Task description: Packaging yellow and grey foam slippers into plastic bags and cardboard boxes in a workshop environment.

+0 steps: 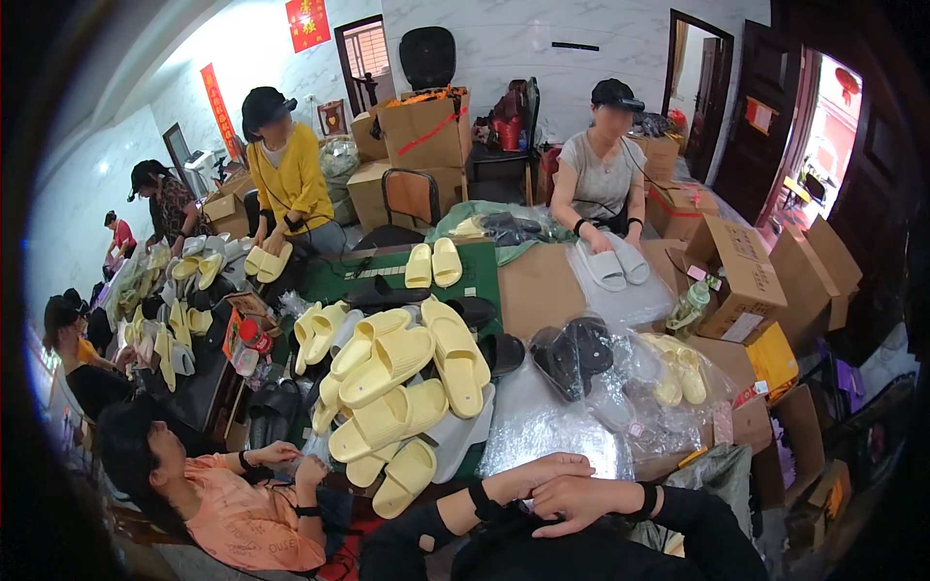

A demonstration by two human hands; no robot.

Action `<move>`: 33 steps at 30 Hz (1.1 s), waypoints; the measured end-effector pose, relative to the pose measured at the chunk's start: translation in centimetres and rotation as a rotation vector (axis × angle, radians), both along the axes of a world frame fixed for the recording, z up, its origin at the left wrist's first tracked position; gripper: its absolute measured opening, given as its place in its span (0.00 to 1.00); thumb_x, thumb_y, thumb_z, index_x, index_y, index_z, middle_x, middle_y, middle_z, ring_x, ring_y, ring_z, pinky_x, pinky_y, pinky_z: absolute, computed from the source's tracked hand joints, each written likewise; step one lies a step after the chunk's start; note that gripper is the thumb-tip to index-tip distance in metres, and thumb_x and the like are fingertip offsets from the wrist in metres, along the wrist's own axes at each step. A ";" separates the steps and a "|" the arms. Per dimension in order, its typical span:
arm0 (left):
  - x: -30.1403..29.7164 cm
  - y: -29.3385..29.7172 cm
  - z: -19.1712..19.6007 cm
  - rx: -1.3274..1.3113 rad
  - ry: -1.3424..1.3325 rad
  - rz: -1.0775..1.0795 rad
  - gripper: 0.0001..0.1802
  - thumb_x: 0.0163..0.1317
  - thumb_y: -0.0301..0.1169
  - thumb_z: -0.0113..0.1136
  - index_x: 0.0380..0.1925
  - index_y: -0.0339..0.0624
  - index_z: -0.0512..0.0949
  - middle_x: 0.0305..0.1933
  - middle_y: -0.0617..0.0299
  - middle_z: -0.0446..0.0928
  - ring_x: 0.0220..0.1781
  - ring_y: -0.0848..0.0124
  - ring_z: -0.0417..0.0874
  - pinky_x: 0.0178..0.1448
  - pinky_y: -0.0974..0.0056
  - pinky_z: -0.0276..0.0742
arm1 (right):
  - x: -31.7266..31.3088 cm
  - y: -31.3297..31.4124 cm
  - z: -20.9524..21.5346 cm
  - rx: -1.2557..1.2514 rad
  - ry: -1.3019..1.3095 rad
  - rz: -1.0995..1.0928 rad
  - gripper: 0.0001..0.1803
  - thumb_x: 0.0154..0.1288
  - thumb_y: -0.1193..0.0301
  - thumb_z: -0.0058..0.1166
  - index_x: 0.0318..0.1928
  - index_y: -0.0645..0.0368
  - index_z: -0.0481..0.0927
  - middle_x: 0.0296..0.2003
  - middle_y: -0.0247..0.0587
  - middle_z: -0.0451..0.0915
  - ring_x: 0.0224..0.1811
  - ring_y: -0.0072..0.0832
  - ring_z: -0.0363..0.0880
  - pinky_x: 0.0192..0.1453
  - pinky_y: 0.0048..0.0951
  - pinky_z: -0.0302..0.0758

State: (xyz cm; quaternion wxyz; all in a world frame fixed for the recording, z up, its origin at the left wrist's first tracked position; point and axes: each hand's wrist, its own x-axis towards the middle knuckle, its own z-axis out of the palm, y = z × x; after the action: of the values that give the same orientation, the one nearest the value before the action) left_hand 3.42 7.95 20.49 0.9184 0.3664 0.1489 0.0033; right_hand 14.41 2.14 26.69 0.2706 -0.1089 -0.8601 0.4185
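The clear plastic bag [547,426] lies flat on the tabletop [538,286] directly ahead of both hands, just right of the heap of pale yellow slippers [402,387]. The left hand [538,472] and right hand [581,499] rest crossed at the near edge, fingers loosely curled; neither grip holds anything. Judged step: idle between pieces. The next move would call for uncrossing the arms and reaching forward to the bag or the slippers. Black slippers [573,353] lie bagged beyond.
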 end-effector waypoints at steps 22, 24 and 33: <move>0.1 -0.4 2.8 -0.056 0.130 0.035 0.08 0.64 0.34 0.54 0.33 0.40 0.73 0.31 0.67 0.74 0.31 0.82 0.74 0.35 0.77 0.69 | 0.4 -0.3 -2.4 -0.049 -0.011 -0.003 0.24 0.62 0.63 0.53 0.14 0.62 0.63 0.13 0.42 0.62 0.19 0.36 0.61 0.27 0.32 0.62; 0.3 -0.4 2.7 -0.056 0.173 0.052 0.08 0.64 0.33 0.54 0.33 0.40 0.73 0.31 0.67 0.74 0.31 0.81 0.74 0.34 0.77 0.69 | 0.5 -0.3 -2.5 -0.057 -0.009 -0.002 0.24 0.62 0.63 0.54 0.14 0.61 0.63 0.13 0.42 0.62 0.19 0.35 0.61 0.26 0.32 0.61; -0.4 -0.2 1.2 -0.022 0.197 0.128 0.08 0.64 0.33 0.54 0.32 0.39 0.74 0.31 0.64 0.76 0.32 0.79 0.76 0.37 0.75 0.73 | 0.4 0.0 -2.9 -0.060 -0.009 -0.023 0.23 0.62 0.63 0.54 0.15 0.62 0.63 0.13 0.42 0.63 0.18 0.35 0.62 0.25 0.32 0.61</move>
State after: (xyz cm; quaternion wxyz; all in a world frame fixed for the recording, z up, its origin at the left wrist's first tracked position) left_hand 3.03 7.77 21.70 0.9012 0.3446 0.2617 0.0243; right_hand 14.81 2.10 23.83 0.2680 -0.1288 -0.8470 0.4406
